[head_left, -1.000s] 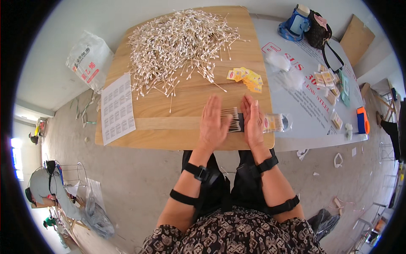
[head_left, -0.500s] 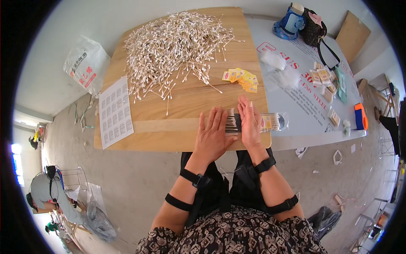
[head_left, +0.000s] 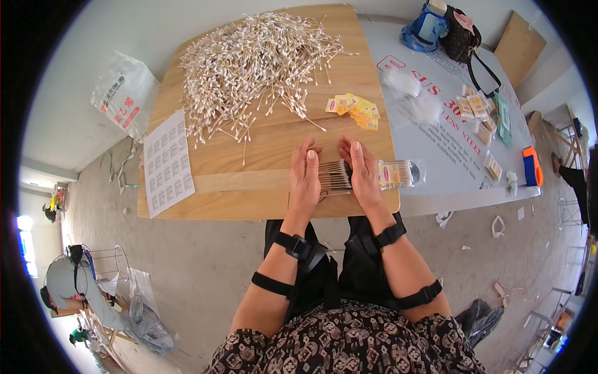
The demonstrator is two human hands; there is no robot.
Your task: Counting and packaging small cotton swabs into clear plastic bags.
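Observation:
A flat row of cotton swabs [head_left: 335, 176] lies near the table's front edge, between my two hands. My left hand [head_left: 304, 177] stands on its edge at the row's left end, fingers stretched out. At the right end my right hand [head_left: 363, 171] is upright too, its fingers extended and the palm turned to the swabs. Just right of it lies a clear packet [head_left: 398, 174] of swabs with a yellow card inside, reaching past the wooden tabletop's side. Neither hand visibly grips anything. Farther back spreads a large heap of loose cotton swabs [head_left: 249, 71].
Small yellow cards [head_left: 356, 111] are fanned out behind my right hand. A printed sheet [head_left: 168, 165] lies at the left. On the grey surface to the right are clear bags [head_left: 427, 109], several filled packets [head_left: 476, 107] and an orange-and-blue tape dispenser [head_left: 531, 167].
My left hand has turned from palm-down over the swabs onto its edge, uncovering the row. My right hand has shifted slightly and its fingers have tilted left.

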